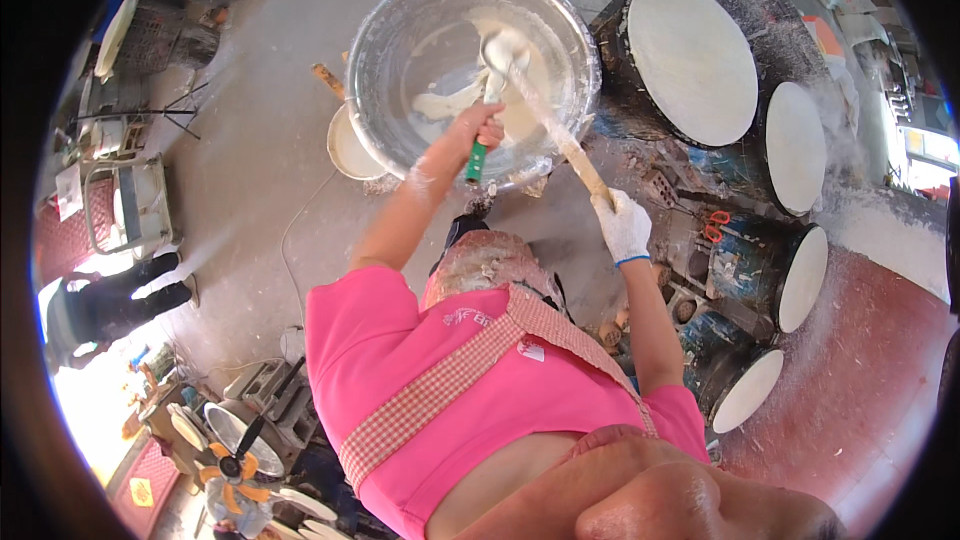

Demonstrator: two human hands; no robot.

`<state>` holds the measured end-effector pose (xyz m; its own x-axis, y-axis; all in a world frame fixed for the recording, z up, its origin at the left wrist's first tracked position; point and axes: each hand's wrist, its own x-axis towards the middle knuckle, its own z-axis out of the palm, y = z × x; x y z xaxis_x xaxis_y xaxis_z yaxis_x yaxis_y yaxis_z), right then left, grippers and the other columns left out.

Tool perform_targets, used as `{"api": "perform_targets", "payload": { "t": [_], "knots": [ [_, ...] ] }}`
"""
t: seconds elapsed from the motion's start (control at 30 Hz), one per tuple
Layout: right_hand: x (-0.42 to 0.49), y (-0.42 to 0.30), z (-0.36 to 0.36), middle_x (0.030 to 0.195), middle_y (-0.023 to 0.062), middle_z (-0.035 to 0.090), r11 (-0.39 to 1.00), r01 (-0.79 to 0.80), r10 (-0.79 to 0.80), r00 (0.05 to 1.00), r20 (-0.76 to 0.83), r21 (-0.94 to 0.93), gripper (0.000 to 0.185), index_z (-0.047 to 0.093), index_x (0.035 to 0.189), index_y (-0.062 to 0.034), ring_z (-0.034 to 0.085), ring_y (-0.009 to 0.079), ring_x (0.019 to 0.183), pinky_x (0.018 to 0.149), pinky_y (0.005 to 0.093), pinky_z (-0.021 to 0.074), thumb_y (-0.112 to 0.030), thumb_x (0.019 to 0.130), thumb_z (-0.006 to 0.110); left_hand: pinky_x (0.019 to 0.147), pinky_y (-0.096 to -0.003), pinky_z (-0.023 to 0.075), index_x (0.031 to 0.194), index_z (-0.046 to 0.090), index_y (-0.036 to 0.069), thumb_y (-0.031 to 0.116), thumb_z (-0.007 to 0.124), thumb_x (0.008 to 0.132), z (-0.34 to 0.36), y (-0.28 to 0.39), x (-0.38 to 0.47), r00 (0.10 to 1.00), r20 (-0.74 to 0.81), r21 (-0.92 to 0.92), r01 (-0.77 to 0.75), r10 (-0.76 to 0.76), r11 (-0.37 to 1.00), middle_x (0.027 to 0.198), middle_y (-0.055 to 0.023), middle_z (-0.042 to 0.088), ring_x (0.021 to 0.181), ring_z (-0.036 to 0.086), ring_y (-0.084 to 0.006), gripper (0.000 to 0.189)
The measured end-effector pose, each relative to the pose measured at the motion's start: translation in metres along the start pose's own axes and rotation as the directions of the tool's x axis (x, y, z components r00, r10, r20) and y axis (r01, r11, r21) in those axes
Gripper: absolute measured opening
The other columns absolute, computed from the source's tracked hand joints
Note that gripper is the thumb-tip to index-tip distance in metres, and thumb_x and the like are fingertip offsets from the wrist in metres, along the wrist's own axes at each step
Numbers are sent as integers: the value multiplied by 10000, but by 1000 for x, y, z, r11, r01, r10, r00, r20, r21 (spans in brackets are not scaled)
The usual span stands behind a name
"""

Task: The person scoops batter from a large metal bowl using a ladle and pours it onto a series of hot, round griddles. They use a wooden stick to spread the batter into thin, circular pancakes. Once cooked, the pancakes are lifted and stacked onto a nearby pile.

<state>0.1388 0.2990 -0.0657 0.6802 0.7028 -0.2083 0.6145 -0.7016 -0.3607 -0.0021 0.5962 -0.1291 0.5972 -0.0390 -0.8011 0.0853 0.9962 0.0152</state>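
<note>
A large round metal basin [375, 82] stands before me, its inside smeared with a pale, wet dough or batter [442, 105]. My left hand [480, 127], bare, grips a tool by its green handle [475, 163] over the basin's near part; its pale, coated end points into the basin. My right hand [624, 226], in a white knit glove with a blue cuff, holds the near end of a long wooden stick [566, 142]. The stick reaches over the basin's right rim to a blurred ladle-like head [504, 51] beside the left tool's end. Whether the two tools touch I cannot tell.
Several dark drum-like vessels with pale round tops [691, 62] stand at the right, with orange-handled scissors [716, 226] near them. A pale round container [352, 146] sits beside the basin's left. A person [112, 304] stands at the far left. A fan [231, 469] is at the lower left.
</note>
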Motion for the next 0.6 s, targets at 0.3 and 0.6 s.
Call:
{"api": "perform_targets", "payload": {
  "t": [0.3, 0.6],
  "knots": [
    [18, -32, -177, 842, 177, 679, 803, 549, -287, 698, -656, 233, 294, 683, 1029, -38, 671, 260, 738, 685, 343, 512, -254, 830, 705, 272, -177, 175, 1330, 448, 224, 201, 492, 989, 165, -28, -331, 660, 443, 439, -750, 607, 495, 561, 68, 304, 363, 226, -19, 345],
    [-6, -35, -141, 730, -4, 628, 489, 233, -60, 970, -235, 840, 312, 674, 1090, 4, 439, 30, 474, 409, 207, 333, -134, 814, 726, 273, -210, 201, 1347, 356, 213, 207, 569, 944, 136, -43, -336, 499, 410, 541, -807, 764, 237, 552, 42, 360, 346, 302, -57, 456]
  ]
}}
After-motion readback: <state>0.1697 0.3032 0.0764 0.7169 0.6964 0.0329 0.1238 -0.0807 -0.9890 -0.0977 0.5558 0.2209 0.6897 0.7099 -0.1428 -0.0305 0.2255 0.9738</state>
